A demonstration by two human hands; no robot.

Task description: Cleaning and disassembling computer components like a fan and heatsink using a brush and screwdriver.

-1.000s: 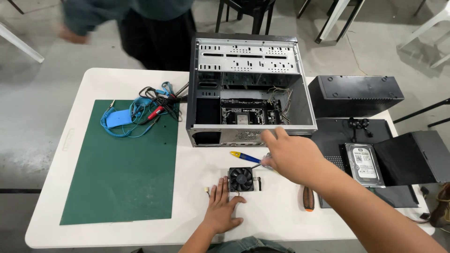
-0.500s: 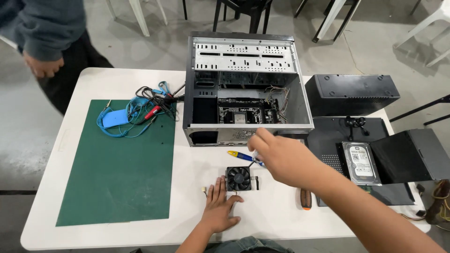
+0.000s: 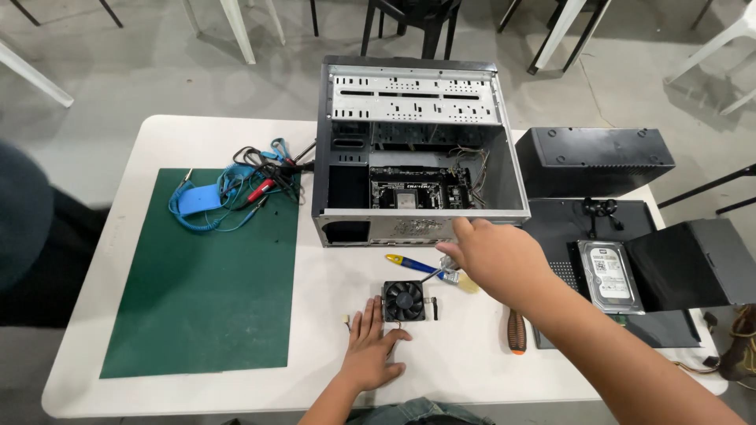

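Observation:
My left hand lies flat on the white table, fingers spread, its fingertips just short of a small black cooling fan. My right hand reaches forward, palm down, with the index finger at the front rim of the open grey computer case. It holds nothing that I can see. Under it lies a brush with a blue and yellow handle and pale bristles. Inside the case a circuit board shows.
A green mat covers the table's left, with blue coiled cables and red clips at its top. On the right lie a black box, a hard drive on a black panel, and an orange-handled tool. Another person's dark sleeve is at the left edge.
My right hand has moved forward from above the brush to the case's front rim. The other person has walked from behind the table to its left side. My left hand has stayed put.

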